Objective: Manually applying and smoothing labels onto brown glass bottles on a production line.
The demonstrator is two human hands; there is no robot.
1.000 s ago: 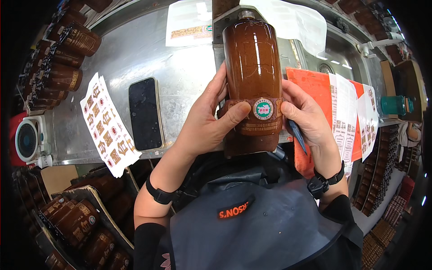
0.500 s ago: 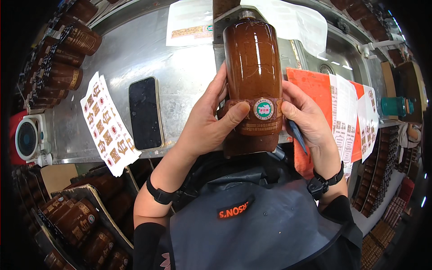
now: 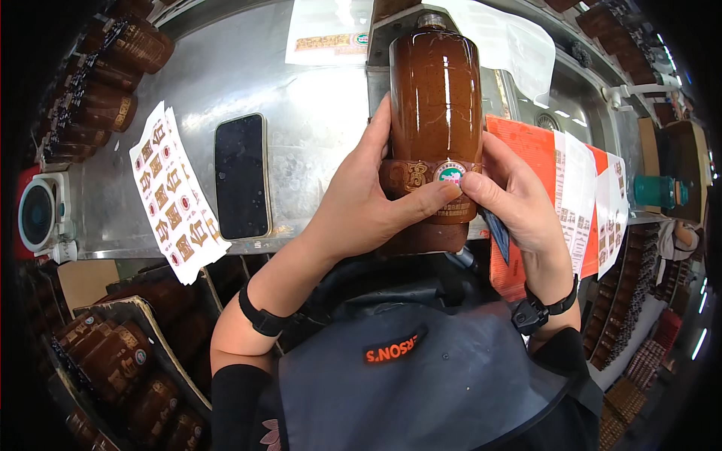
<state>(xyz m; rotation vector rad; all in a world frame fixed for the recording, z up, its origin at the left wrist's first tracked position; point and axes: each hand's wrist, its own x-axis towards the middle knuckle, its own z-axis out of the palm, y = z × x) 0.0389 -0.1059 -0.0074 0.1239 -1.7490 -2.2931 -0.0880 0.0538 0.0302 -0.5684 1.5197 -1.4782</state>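
Note:
A glossy brown bottle [image 3: 435, 90] lies between my hands, its clear-topped neck [image 3: 432, 20] pointing away from me. Around its lower part runs a brown-and-gold label band [image 3: 412, 174] with a round green emblem. My left hand [image 3: 361, 195] grips the bottle's left side, its thumb lying across the label. From the right, my right hand [image 3: 523, 195] grips the other side and presses its thumb by the emblem. A dark blue flat tool [image 3: 496, 234] sticks out below the right palm; its upper end is hidden. The fingers behind the bottle are hidden too.
A phone [image 3: 241, 177] and printed label sheets [image 3: 173, 199] lie on the metal table [image 3: 316, 113] at left. An orange folder [image 3: 519, 135] with more sheets [image 3: 575, 195] is at right. Brown bottles fill a crate [image 3: 143, 368] below left. A white sheet [image 3: 328, 22] lies far back.
The bottle has turned between my hands, so gold characters now show left of the emblem. My thumbs are closer together at the emblem. The whole view has shifted slightly.

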